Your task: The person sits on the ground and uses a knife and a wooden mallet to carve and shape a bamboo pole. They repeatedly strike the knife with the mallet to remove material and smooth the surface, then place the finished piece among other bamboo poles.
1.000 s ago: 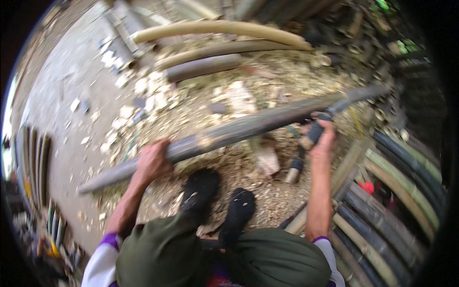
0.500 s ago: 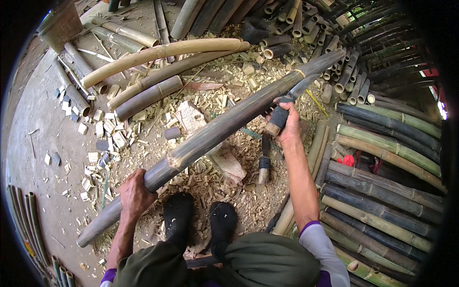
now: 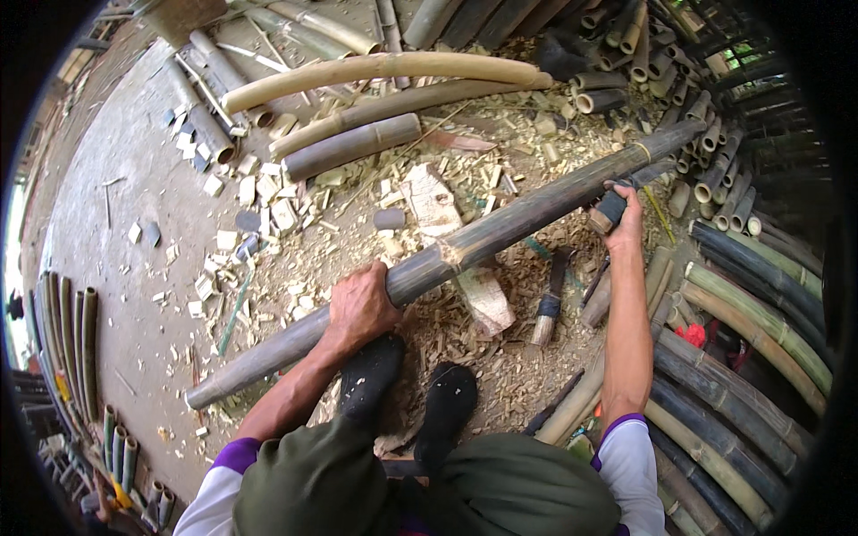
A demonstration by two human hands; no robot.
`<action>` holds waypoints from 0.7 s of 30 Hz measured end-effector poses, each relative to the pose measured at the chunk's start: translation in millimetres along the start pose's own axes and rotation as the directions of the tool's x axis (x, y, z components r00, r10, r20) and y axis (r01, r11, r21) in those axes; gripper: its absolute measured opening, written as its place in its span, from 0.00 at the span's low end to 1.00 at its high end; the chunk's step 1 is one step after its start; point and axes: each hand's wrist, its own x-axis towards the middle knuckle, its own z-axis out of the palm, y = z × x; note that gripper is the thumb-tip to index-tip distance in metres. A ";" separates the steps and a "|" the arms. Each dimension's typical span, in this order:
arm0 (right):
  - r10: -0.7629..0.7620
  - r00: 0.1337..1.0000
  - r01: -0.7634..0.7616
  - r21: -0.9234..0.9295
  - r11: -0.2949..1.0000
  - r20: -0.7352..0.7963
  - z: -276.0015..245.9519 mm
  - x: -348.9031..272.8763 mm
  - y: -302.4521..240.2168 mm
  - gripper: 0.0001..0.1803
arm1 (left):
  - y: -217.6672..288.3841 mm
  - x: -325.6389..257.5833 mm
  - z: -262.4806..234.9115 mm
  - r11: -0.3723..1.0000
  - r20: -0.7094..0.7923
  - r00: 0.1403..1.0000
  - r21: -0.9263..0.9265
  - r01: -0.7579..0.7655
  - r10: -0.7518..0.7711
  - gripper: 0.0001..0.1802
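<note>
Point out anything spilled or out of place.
Beneath the bamboo pole in the left hand, pale chips lie strewn over the floor around the feet, like litter. A tool with a wrapped handle lies loose among them. At right, a bright red item stands out amid dull poles; I cannot tell what it is.

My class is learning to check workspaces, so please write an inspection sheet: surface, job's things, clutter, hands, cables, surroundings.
Surface: grey floor, strewn with pale chips.
Job's things: dark bamboo pole, held aslant; wrapped-handle bladed tool, blade partly hidden.
Clutter: pale wooden block under the pole; second wrapped-handle tool lying among chips.
Hands: left hand grips the pole; right hand holds the bladed tool.
Cables: nothing seen.
Surroundings: bamboo lengths laid side by side at right.
</note>
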 end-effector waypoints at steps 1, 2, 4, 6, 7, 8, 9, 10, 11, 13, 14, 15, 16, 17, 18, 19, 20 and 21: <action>0.029 0.999 -0.028 -0.040 0.999 0.034 -13.6 0.9 2.5 0.14 | -0.7 -1.2 0.8 1.000 0.017 1.000 0.007 0.004 -0.004 0.29; 0.029 1.000 -0.028 -0.088 0.996 0.009 -9.7 -4.0 7.5 0.13 | 2.8 -1.3 -5.3 1.000 0.034 0.999 0.016 0.015 -0.015 0.30; 0.019 0.999 -0.027 -0.182 0.983 -0.046 -6.2 -20.0 14.5 0.11 | -1.9 -2.1 -5.0 0.999 0.057 0.998 0.053 0.012 -0.015 0.30; -0.136 0.990 0.119 -0.306 0.945 -0.035 7.7 -47.5 25.3 0.12 | -1.2 -2.7 -5.9 0.997 0.084 0.996 0.066 0.039 -0.044 0.32; -0.215 0.976 0.191 -0.365 0.911 -0.024 18.2 -66.2 32.6 0.12 | -0.7 -2.3 -6.0 0.996 0.097 0.994 0.072 0.049 -0.055 0.32; -0.221 0.975 0.210 -0.367 0.906 0.014 39.0 -92.0 35.7 0.15 | -4.1 -3.7 -7.4 0.997 0.104 0.994 0.071 0.032 -0.040 0.33; -0.209 0.975 0.221 -0.416 0.882 0.075 44.3 -112.2 37.9 0.17 | -6.0 -5.9 -11.9 0.998 0.111 0.994 0.070 0.003 -0.011 0.34; -0.194 0.973 0.231 -0.466 0.854 0.126 45.3 -129.9 42.0 0.19 | -8.6 -6.5 -14.7 0.997 0.126 0.992 0.066 -0.032 0.024 0.35; -0.204 0.975 0.217 -0.566 0.795 0.087 48.7 -149.5 48.6 0.19 | -11.7 -9.0 -24.0 0.994 0.158 0.987 0.108 -0.009 -0.008 0.37; -0.071 0.991 0.119 -0.529 0.840 0.111 48.2 -176.5 62.5 0.21 | -38.4 -17.5 -40.2 0.999 0.278 0.960 0.035 0.018 -0.027 0.38; -0.033 0.984 0.106 -0.422 0.900 0.175 52.9 -187.3 70.4 0.21 | -57.1 -15.8 -44.3 0.995 0.424 0.904 -0.047 0.089 -0.061 0.38; 0.049 0.982 0.024 -0.382 0.924 0.181 60.0 -199.4 69.0 0.23 | -80.4 -21.8 -40.2 0.975 0.406 0.913 -0.212 0.072 0.021 0.37; 0.089 0.982 -0.026 -0.349 0.937 0.165 55.0 -205.5 75.9 0.25 | -69.9 -20.3 -46.7 0.974 0.449 0.894 -0.209 0.087 0.016 0.36; 0.128 0.980 -0.074 -0.314 0.947 0.153 50.0 -206.0 85.0 0.26 | -56.6 -17.5 -54.9 0.974 0.488 0.873 -0.204 0.101 0.012 0.36; 0.133 0.982 -0.086 -0.318 0.944 0.132 48.3 -206.8 93.4 0.27 | -44.7 -17.7 -51.7 0.984 0.423 0.906 -0.157 0.089 -0.014 0.35; 0.140 0.984 -0.097 -0.323 0.941 0.112 47.7 -207.0 99.3 0.27 | -30.1 -18.5 -46.0 0.990 0.353 0.935 -0.111 0.083 -0.038 0.35; 0.146 0.983 -0.105 -0.322 0.941 0.108 58.8 -210.5 97.8 0.26 | -19.6 -21.7 -44.1 0.994 0.271 0.959 -0.058 0.098 -0.079 0.34; 0.133 0.986 -0.089 -0.355 0.930 0.101 62.2 -211.5 99.6 0.26 | -9.0 -21.1 -41.0 0.997 0.214 0.975 -0.038 0.071 -0.062 0.34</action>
